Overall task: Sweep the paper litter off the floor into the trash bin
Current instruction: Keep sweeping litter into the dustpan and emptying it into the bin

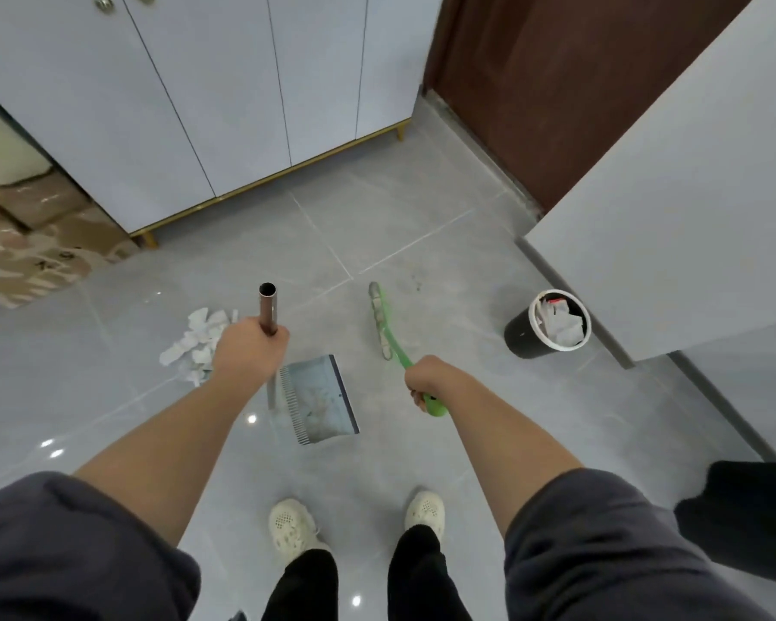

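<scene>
Shoes [290, 528] standing on floor [467, 419]; dustpan [319, 396] lying just ahead. Left hand [247, 347] is gripping the dustpan's metal handle [267, 307]. Right hand [426, 378], right of dustpan, is gripping green brush [384, 322]. Paper litter [196, 347] lying piled left of dustpan. Trash bin [545, 327] standing well right of dustpan, holding paper.

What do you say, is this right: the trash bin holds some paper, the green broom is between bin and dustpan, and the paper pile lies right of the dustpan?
Not quite. The head view shows the paper pile left of the dustpan, not right. The rest stands: the trash bin holds some paper and the green broom is between bin and dustpan.
</scene>
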A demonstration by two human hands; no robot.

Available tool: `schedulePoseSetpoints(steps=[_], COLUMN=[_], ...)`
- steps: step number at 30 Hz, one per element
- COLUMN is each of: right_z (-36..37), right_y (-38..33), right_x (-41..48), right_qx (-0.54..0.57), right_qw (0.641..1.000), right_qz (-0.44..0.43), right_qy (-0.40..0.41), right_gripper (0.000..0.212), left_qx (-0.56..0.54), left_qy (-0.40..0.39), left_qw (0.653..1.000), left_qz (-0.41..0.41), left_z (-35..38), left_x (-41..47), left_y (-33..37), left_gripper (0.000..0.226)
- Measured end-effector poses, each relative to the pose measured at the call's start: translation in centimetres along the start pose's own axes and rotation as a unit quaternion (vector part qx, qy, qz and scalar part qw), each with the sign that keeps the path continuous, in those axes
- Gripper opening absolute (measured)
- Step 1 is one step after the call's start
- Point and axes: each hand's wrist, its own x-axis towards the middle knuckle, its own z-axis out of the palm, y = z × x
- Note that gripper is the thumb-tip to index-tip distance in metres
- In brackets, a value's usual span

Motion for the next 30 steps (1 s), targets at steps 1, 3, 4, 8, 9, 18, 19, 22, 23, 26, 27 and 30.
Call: schedulePoseSetpoints(steps=[1,3,4,8,9,18,19,22,23,26,27,30], right_z=[0.7,1.5,1.8,1.8,2.1,4.7,5.0,6.8,7.4,9.4,10.4,12.9], right_y=[-0.9,-3.0,-4.5,-8.9,-10.7,-21.3,-22.0,-24.3,-25.0,-26.9,-27.7,-29.0], right_x=[-0.1,-0.6,-0.6,-0.1,0.2,3.7,4.1,4.8,5.0,5.5,5.5,5.4], right_qx=[0.014,0.046,0.042,-0.048,-0.076,-0.058,-0.069,-0.125,-0.126,-0.129,-0.131,-0.15], right_qw=[1.0,0.998,0.998,0.998,0.996,0.996,0.995,0.99,0.989,0.986,0.984,0.984], right_qz=[0.011,0.042,0.044,0.006,-0.002,0.047,0.048,0.049,0.056,0.093,0.106,0.088], right_qy=[-0.008,-0.024,-0.034,-0.034,-0.037,-0.05,-0.049,-0.05,-0.052,-0.052,-0.052,-0.049], right_gripper=[0.014,0.012,0.012,0.015,0.016,0.023,0.026,0.019,0.015,0.013,0.013,0.021], left_qx=[-0.003,-0.002,-0.001,0.026,0.035,0.106,0.101,0.081,0.076,0.065,0.064,0.073], left_qy=[-0.006,-0.024,-0.031,-0.018,-0.008,0.036,0.039,0.054,0.061,0.081,0.083,0.073], left_qw=[1.0,1.0,0.999,0.999,0.999,0.991,0.991,0.99,0.989,0.989,0.99,0.991], left_qz=[-0.005,-0.017,-0.024,-0.029,-0.031,-0.076,-0.083,-0.103,-0.107,-0.105,-0.098,-0.081], left_z=[-0.9,-2.8,-3.8,-6.4,-7.3,-14.2,-14.9,-17.1,-17.8,-19.6,-20.5,-22.3], left_x=[0.7,2.1,3.0,5.2,6.2,13.9,14.4,15.8,16.2,17.8,18.5,20.0], left_y=[-0.7,-2.2,-3.0,-4.8,-5.3,-9.0,-9.4,-11.3,-11.9,-14.3,-15.2,-17.5], left_gripper=[0.028,0.027,0.026,0.03,0.031,0.034,0.035,0.038,0.038,0.039,0.04,0.042])
